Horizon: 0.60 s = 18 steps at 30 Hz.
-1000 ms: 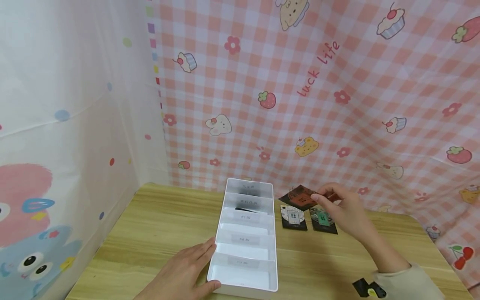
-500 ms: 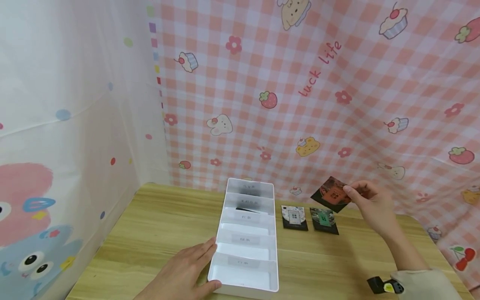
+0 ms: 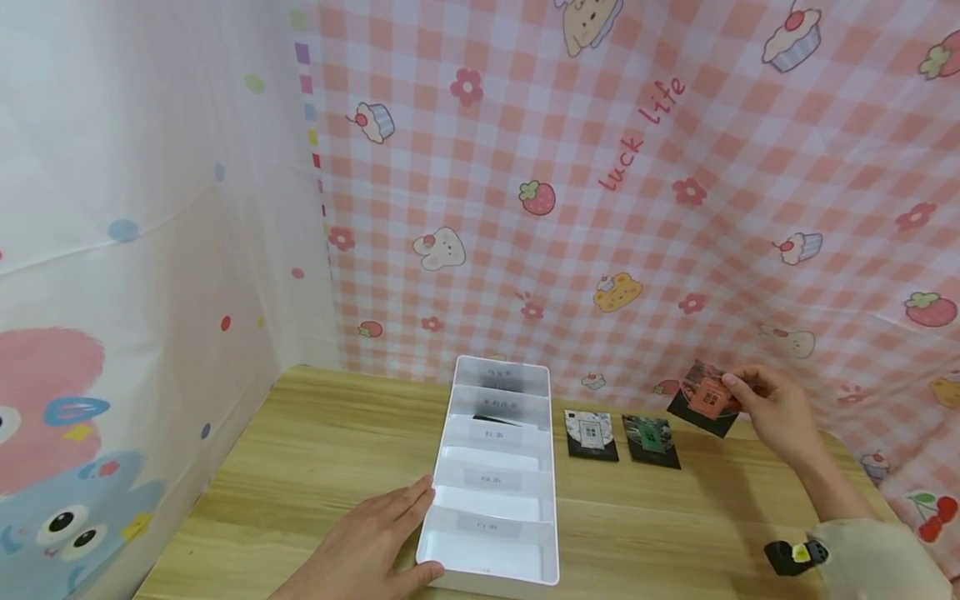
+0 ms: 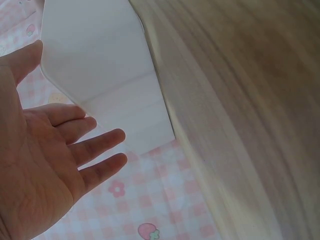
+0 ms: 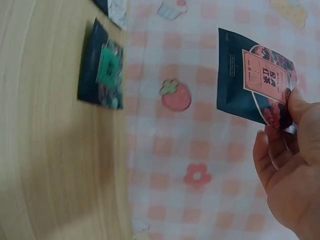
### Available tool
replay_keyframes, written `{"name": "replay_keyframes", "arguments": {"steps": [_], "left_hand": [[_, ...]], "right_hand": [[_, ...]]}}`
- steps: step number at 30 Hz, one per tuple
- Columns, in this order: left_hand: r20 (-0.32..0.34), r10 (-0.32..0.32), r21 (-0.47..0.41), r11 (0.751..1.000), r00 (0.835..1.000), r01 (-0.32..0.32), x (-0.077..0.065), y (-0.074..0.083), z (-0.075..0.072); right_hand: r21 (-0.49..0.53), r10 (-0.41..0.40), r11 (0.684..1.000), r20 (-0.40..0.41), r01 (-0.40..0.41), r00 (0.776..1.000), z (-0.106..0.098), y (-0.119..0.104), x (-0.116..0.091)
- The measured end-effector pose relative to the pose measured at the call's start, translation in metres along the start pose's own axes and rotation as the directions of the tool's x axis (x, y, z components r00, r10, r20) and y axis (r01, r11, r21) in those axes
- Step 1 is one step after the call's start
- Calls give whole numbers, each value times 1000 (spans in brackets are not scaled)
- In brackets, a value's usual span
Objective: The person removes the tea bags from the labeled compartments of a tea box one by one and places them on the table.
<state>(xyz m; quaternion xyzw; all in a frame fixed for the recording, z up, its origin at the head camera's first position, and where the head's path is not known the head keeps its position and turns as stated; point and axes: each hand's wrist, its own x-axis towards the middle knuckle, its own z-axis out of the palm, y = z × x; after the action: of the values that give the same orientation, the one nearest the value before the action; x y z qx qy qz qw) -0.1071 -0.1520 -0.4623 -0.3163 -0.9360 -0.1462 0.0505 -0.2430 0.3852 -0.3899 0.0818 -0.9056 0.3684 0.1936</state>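
Observation:
My right hand (image 3: 776,417) pinches a tea sachet (image 3: 705,400) by one edge, above the table's back right. In the right wrist view, this sachet (image 5: 257,80) is dark with a red label, and thumb and fingers hold its side. A long white divided box (image 3: 480,557) with labelled compartments stands mid-table. My left hand (image 3: 375,537) lies against the box's left side, its thumb at the front corner. In the left wrist view, the left hand's (image 4: 50,150) fingers are extended along the box's wall (image 4: 110,65).
A white-labelled sachet (image 3: 591,435) and a green-labelled sachet (image 3: 651,440) lie right of the box. A dark edge (image 3: 497,419) shows in a rear compartment. The wooden table (image 3: 337,442) meets a pink checked curtain (image 3: 450,167) behind.
My right hand has carried the red-labelled sachet rightward, from over the other two sachets to the right of them. The left hand and the box stay in place.

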Motion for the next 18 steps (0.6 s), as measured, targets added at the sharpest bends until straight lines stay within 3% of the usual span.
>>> {"name": "replay_keyframes", "arguments": {"steps": [13,18], "left_hand": [[0,0,-2,1000,1000,0,0,1,0],[14,-10,-15,1000,1000,10,0,1,-1]], "right_hand": [[-77,53,996,206,-37,977,4,52,3],[-112,113,990,301,-82,947,7,68,-1]]}}
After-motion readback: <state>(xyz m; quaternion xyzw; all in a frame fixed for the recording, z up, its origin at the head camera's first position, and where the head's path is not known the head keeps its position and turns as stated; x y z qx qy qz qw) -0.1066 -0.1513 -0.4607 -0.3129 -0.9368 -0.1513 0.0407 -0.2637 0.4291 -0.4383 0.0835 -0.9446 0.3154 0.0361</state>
